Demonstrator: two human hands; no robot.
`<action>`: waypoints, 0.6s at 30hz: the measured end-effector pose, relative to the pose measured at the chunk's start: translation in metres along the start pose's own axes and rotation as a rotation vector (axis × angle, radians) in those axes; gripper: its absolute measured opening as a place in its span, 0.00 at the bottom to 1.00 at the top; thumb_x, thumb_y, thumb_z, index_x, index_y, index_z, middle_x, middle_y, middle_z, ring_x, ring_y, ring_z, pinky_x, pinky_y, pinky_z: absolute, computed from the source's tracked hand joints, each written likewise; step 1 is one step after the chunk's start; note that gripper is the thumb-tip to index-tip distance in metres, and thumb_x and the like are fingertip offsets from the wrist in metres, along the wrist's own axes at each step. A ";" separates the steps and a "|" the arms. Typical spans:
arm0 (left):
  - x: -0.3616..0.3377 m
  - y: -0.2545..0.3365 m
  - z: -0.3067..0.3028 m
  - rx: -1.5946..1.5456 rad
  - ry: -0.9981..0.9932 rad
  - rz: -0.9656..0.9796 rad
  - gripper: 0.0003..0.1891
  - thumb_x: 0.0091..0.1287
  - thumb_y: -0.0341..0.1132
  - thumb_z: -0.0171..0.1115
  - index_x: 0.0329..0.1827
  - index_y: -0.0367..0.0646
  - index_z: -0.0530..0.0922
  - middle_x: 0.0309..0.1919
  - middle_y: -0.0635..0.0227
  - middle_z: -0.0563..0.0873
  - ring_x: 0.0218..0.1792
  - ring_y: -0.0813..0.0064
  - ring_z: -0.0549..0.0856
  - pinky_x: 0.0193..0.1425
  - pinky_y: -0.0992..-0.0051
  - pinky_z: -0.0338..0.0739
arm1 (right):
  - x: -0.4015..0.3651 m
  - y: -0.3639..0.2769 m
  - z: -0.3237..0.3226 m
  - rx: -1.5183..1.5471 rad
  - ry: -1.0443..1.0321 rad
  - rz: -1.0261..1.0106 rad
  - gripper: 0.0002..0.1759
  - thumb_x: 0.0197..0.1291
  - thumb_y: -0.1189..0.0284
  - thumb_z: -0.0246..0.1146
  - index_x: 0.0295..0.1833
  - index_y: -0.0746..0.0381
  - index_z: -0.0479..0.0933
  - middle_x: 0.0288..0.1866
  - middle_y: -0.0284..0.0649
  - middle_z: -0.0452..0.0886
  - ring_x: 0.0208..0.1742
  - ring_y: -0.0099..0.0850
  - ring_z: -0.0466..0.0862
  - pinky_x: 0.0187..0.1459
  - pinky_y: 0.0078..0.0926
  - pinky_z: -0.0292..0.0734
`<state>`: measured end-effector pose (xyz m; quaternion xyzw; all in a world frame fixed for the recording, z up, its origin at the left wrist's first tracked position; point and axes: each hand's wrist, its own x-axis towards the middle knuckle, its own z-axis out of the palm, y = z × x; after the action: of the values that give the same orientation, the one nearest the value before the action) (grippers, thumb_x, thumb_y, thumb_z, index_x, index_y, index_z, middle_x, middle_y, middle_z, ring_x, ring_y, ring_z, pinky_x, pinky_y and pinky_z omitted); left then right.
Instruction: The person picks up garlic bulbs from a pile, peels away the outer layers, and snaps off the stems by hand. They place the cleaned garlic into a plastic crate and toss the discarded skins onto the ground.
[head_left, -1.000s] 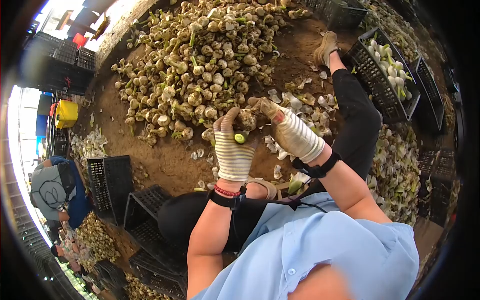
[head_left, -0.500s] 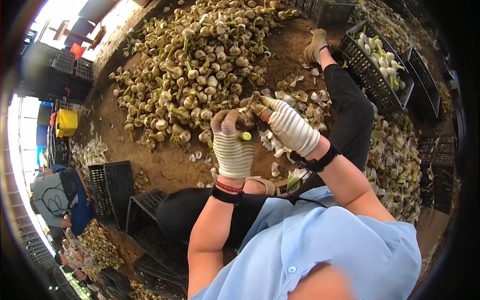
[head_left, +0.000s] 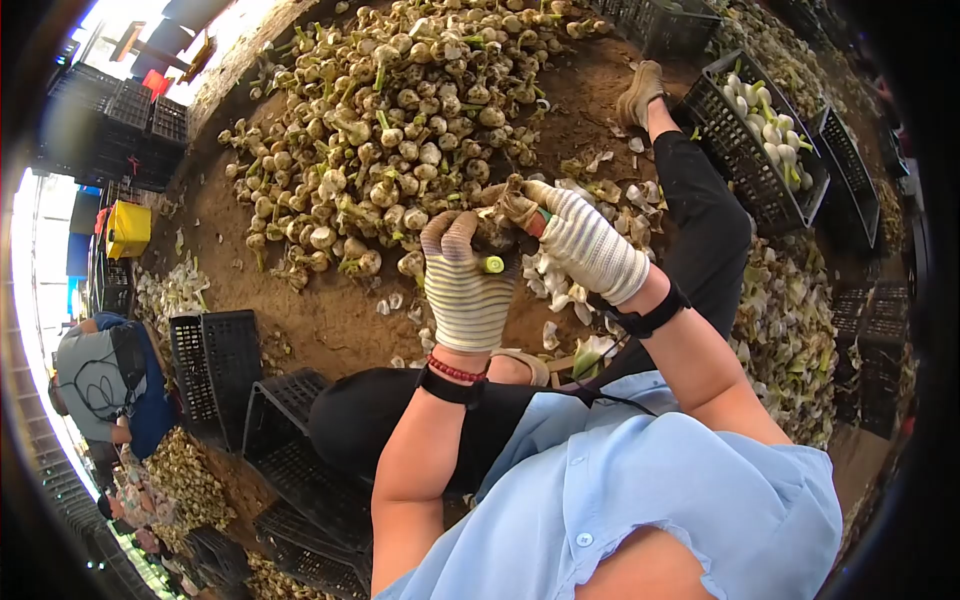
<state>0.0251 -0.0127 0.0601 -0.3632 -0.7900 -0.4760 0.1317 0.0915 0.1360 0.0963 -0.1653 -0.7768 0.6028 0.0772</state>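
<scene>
My left hand (head_left: 468, 285), in a striped, dirt-stained glove, is closed around a soil-covered garlic bulb (head_left: 495, 237). The pale green cut end of its stem (head_left: 493, 264) pokes out toward me beside the palm. My right hand (head_left: 590, 245), gloved the same way, meets the bulb from the right with its fingers curled. A small tool with a red and green handle (head_left: 539, 222) shows in its grip; the working end is hidden by the fingers and bulb. Just beyond both hands lies a large heap of unpeeled garlic (head_left: 400, 130).
Right of my leg stands a black crate (head_left: 745, 150) holding clean white garlic bulbs. Peeled skins (head_left: 790, 340) cover the ground at the right. Dark crates (head_left: 215, 365) stand at the left, near a bent-over person (head_left: 105, 385). A yellow container (head_left: 128, 229) is farther back.
My view has shifted slightly. Both hands stay together at the bulb, and my right hand has tilted and moved slightly down and right.
</scene>
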 end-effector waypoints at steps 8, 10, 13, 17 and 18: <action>0.004 0.000 -0.003 0.060 -0.022 0.019 0.37 0.44 0.27 0.81 0.58 0.43 0.71 0.49 0.56 0.77 0.50 0.53 0.80 0.56 0.62 0.77 | 0.006 0.010 -0.005 -0.202 0.015 -0.218 0.14 0.68 0.74 0.60 0.56 0.68 0.77 0.40 0.49 0.86 0.38 0.35 0.84 0.40 0.34 0.79; 0.004 0.000 -0.002 0.047 -0.032 0.020 0.36 0.45 0.26 0.81 0.58 0.42 0.70 0.48 0.57 0.78 0.50 0.57 0.81 0.56 0.64 0.78 | 0.008 0.017 -0.005 -0.200 0.058 -0.343 0.13 0.67 0.73 0.61 0.54 0.68 0.78 0.38 0.51 0.85 0.37 0.36 0.83 0.38 0.34 0.77; -0.002 -0.014 0.008 -0.074 -0.065 -0.049 0.35 0.47 0.26 0.80 0.59 0.40 0.71 0.48 0.58 0.79 0.49 0.59 0.82 0.53 0.65 0.79 | 0.011 0.017 -0.006 -0.127 0.000 -0.220 0.13 0.67 0.72 0.61 0.51 0.70 0.78 0.36 0.52 0.83 0.33 0.37 0.81 0.36 0.34 0.76; -0.001 -0.004 0.008 -0.508 -0.153 -0.350 0.30 0.51 0.24 0.77 0.58 0.39 0.73 0.49 0.61 0.82 0.48 0.64 0.83 0.54 0.68 0.81 | 0.017 0.015 -0.015 -0.213 -0.094 -0.027 0.12 0.68 0.75 0.59 0.52 0.69 0.78 0.38 0.50 0.84 0.37 0.38 0.81 0.43 0.32 0.77; 0.003 -0.003 0.004 -0.508 -0.155 -0.351 0.30 0.51 0.24 0.77 0.58 0.39 0.73 0.49 0.61 0.82 0.48 0.64 0.83 0.54 0.68 0.81 | 0.018 0.017 -0.018 -0.222 -0.122 -0.036 0.12 0.68 0.74 0.59 0.52 0.69 0.78 0.37 0.49 0.83 0.37 0.36 0.81 0.43 0.32 0.77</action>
<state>0.0213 -0.0088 0.0573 -0.2778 -0.7041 -0.6446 -0.1078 0.0835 0.1624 0.0838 -0.1220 -0.8448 0.5206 0.0217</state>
